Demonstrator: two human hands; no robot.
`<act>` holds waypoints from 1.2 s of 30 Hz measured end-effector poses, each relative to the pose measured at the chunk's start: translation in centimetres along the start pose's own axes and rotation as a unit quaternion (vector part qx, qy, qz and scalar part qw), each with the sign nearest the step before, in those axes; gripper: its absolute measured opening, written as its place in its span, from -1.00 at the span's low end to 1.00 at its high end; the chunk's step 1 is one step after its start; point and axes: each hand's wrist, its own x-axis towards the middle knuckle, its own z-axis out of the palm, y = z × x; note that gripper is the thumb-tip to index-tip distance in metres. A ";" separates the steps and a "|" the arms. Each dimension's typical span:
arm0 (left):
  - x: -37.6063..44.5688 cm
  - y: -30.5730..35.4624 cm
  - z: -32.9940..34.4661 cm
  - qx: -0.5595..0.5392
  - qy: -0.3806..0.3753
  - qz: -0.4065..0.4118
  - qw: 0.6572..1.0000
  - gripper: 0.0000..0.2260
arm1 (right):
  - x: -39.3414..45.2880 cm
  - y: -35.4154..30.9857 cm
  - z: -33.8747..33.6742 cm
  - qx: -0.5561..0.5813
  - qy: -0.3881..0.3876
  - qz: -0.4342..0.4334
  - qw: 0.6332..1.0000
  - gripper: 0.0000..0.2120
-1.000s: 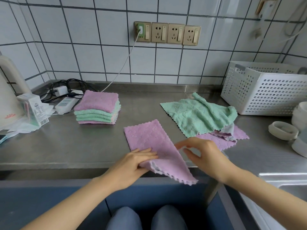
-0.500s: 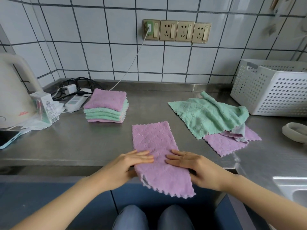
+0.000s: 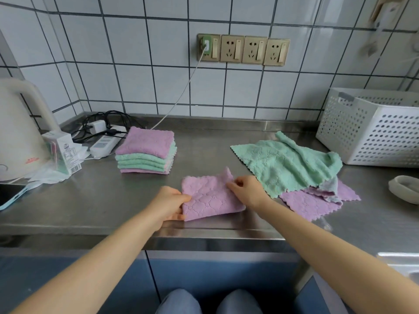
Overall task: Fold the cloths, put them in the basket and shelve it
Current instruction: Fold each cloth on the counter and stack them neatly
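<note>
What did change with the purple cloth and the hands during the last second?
The purple cloth, a long strip hanging over the counter edge before, is now folded shorter and lies fully on the counter. The left hand now grips its left edge; the right hand pinches its raised far corner. The folded stack, unfolded cloths and basket stayed.

The white basket [image 3: 371,137] ran off the right edge, so its far side and inside were out of sight. The kettle [image 3: 20,132] at far left was cut off too. The green cloth [image 3: 288,164] covered much of the purple cloth [image 3: 308,205] beneath it. The print on the small carton [image 3: 65,152] was too small to read. The pale round thing [image 3: 405,189] at right was clipped by the edge.
</note>
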 end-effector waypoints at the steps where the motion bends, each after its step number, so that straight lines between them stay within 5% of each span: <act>1: 0.2 -0.1 0.1 0.022 0.011 0.008 1.000 -0.84 | 0.4 0.1 0.5 -0.019 0.015 0.014 1.000 -0.55; 13: 0.3 0.1 0.4 0.151 0.090 0.095 0.980 -0.87 | 0.8 -0.7 2.2 -0.138 0.052 0.029 0.989 -0.84; 15: 0.4 -0.1 0.2 0.271 0.139 0.170 0.937 -0.82 | 0.4 -1.2 2.1 -0.202 0.050 0.006 0.978 -0.94; 19: 0.5 -1.5 0.2 0.348 0.128 0.340 0.864 -0.74 | -0.2 -1.5 2.2 -0.319 0.069 -0.065 0.943 -0.74; 23: 1.2 -2.6 0.6 0.478 0.063 0.320 0.816 -0.55 | -0.3 -0.6 2.3 -0.343 0.026 -0.211 0.915 -0.67; 30: 1.1 -2.1 0.8 0.431 0.050 0.205 0.878 -0.51 | -0.4 3.0 2.2 -0.312 -0.073 -0.119 0.940 -0.47; 36: 0.6 -0.8 1.3 0.000 0.045 0.227 0.973 -0.39 | -1.0 2.8 2.5 -0.285 -0.022 -0.132 0.949 -0.50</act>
